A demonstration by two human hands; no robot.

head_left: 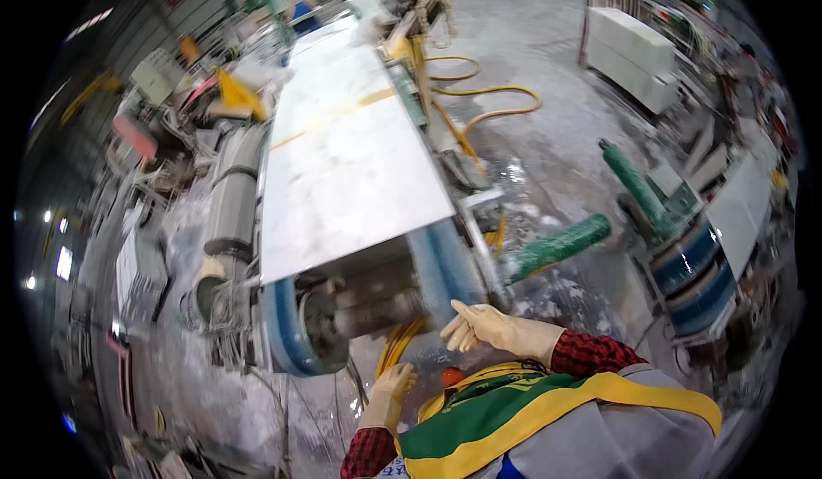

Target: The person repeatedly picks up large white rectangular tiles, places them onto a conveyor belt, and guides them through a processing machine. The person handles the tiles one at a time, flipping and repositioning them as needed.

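A long white stone slab (351, 179) lies flat on a belt conveyor and stretches away from me. Past its near end, a wide blue belt (293, 329) curves round the left end of a roller, and another blue belt (445, 265) the right end. My right hand (486, 327), in a cream rubber glove, hangs beside the right belt with its fingers loosely stretched and apart. Lower and further left is my left hand (390, 391), gloved alike, fingers slightly bent and nothing seen in them. It is nearest to some yellow hoses (396, 346) under the conveyor. Neither hand touches the slab.
Green cylinders (556, 246) jut out right of the conveyor. A yellow hose (505, 89) loops over the wet floor. White blocks (629, 51) stand at the far right, and another blue-belted machine (695, 278) nearer. Grey rollers (233, 205) line the left side.
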